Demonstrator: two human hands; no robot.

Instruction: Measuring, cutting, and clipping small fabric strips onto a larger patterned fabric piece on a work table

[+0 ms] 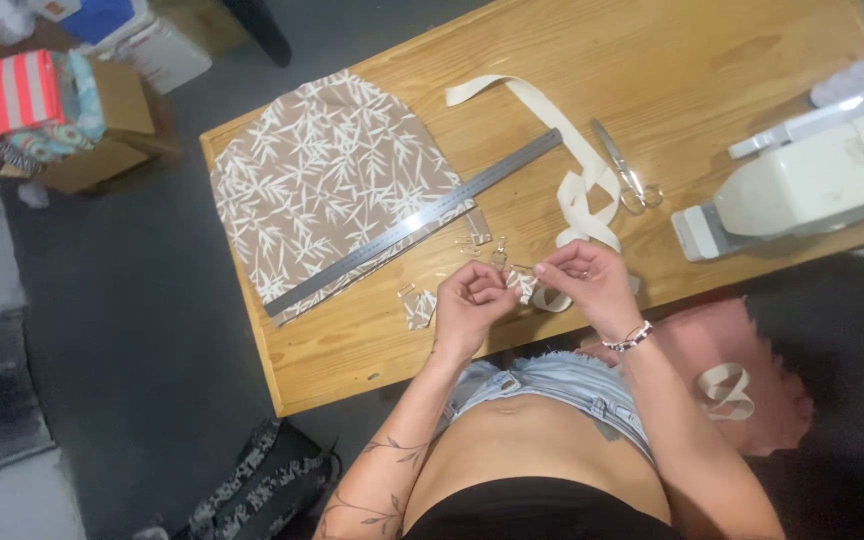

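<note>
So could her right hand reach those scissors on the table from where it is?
Probably yes. The right hand is busy pinching a small fabric piece with the left hand, but the scissors lie just beyond it, with only cream strap between.

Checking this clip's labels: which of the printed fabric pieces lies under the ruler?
The large brown leaf-print piece at the table's far left; the steel ruler crosses its near edge. The small scrap by the left hand lies bare.

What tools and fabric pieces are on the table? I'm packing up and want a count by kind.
Ruler: 1
Scissors: 1
Sewing machine: 1
Patterned fabric: 1
Cream strap: 1
Total: 5
</note>
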